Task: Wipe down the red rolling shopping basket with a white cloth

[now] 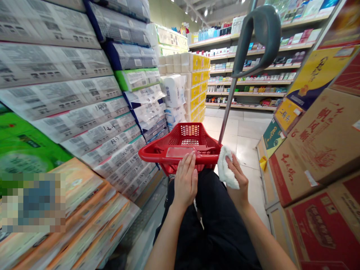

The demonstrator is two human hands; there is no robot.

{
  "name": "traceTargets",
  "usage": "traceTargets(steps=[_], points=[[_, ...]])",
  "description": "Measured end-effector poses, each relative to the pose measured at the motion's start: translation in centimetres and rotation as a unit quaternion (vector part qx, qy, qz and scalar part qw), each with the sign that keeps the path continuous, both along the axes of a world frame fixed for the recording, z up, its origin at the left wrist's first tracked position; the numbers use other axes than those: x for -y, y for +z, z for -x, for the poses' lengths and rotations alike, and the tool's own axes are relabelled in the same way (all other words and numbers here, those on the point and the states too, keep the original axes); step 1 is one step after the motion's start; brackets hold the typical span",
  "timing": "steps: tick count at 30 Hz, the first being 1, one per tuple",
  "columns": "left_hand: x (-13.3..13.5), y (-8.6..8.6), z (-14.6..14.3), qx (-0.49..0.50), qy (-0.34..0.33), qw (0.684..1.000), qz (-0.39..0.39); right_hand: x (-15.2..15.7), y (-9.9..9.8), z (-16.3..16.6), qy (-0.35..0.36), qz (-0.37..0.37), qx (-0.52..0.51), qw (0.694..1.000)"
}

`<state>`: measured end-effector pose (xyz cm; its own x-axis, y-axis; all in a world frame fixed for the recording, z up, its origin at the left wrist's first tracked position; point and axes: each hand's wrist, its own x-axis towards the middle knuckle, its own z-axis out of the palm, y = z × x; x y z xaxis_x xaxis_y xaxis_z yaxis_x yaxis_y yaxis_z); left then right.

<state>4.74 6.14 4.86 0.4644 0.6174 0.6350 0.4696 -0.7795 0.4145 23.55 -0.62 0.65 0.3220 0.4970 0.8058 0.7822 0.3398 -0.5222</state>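
In front of my knees stands a red plastic shopping basket [180,157] with perforated walls and a long metal pull handle ending in a grey grip [274,37]. My left hand [186,180] lies flat against the basket's near rim, its fingers stretched out and together, holding nothing. A white cloth [225,168] is bunched in my right hand [238,178], pressed to the right end of the same rim, close to the foot of the pull handle. Part of the cloth is hidden by my fingers.
Stacked packs of tissue paper [84,86] rise along the left, with handwritten numbers on some. Cardboard boxes [317,135] line the right side. Shelves [253,69] full of small goods stand at the back, beyond a pale tiled floor [244,131].
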Motion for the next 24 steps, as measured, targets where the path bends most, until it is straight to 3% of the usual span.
traceTargets(steps=[3,7,13,19,24], points=[[0.0,-0.1,0.0,0.003,-0.001,1.000,0.002,-0.1,0.4,0.5,0.002,-0.001,-0.027,1.000],[0.0,-0.1,0.0,0.007,-0.004,1.000,0.000,-0.2,0.9,3.4,-0.058,0.013,0.077,0.995],[-0.1,-0.2,0.2,-0.002,-0.005,1.000,-0.007,-1.0,0.9,7.4,-0.035,0.052,0.196,0.979],[-0.1,-0.1,0.1,-0.001,-0.005,1.000,-0.002,0.0,0.9,4.9,-0.018,0.070,0.216,0.974],[0.0,0.0,0.0,0.000,-0.005,1.000,0.003,0.8,0.4,1.0,-0.045,0.041,0.122,0.991]])
